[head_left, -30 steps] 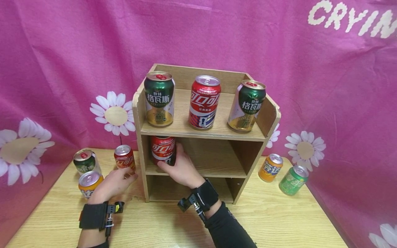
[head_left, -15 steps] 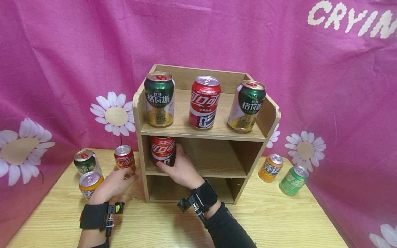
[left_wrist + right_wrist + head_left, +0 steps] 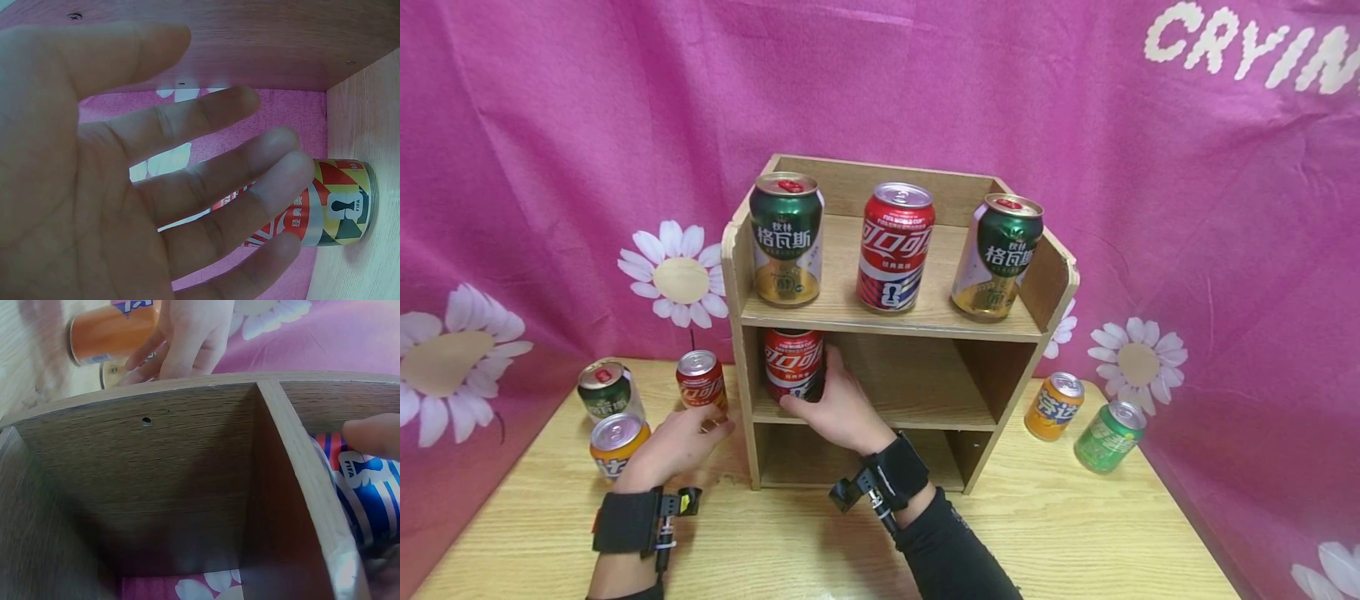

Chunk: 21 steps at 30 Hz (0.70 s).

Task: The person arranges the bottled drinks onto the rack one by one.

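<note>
1. Plainly, in the head view the right hand [image 3: 842,412] grips a red can [image 3: 792,365] upright at the left of the middle tier of the shelf unit [image 3: 925,387], probably to steady it near the left wall [image 3: 747,417]; free room lies rightward. The left hand [image 3: 673,443] is beside a second red can [image 3: 702,379] on the counter [image 3: 1045,533].
2. In the left wrist view, its fingers spread loosely, grasping nothing; whether they touch the second red can I cannot tell.
3. In the right wrist view, the middle board [image 3: 303,475] edges the roomy lower compartment [image 3: 156,462].

held can [image 3: 793,360], top hidden
</note>
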### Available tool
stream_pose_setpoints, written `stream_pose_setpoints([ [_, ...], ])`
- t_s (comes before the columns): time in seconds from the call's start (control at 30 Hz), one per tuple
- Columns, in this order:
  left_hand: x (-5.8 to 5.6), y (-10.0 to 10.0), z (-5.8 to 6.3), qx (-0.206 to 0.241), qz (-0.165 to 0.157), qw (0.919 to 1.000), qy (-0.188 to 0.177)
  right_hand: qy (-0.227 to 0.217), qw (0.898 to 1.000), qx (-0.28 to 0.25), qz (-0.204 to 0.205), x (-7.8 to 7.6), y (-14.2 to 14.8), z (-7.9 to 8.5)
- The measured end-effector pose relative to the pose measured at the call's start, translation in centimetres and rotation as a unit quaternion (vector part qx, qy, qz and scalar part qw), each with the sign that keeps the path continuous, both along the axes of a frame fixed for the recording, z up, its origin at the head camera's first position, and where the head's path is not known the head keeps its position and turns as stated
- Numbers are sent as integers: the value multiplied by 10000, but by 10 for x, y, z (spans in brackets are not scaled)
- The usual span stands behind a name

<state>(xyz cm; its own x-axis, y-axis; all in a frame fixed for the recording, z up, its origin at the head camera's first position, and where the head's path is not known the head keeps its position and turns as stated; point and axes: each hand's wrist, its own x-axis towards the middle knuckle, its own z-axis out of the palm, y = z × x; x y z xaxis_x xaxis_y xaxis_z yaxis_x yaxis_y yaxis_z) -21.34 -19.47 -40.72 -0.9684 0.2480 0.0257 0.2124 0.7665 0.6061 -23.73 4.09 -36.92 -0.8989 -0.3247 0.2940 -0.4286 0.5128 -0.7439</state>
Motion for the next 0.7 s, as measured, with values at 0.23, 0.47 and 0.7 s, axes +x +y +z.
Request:
stream_pose_setpoints([
  [0.23,1,1,1,21,-17,10000,61,71,9999,117,3,0,-1,0],
  [0.47,0,1,1,2,2,10000,22,128,9998,131,-69,0,-2,-2],
  [0.7,0,0,1,-14,-17,10000,61,112,9997,203,-100,0,-1,-1],
])
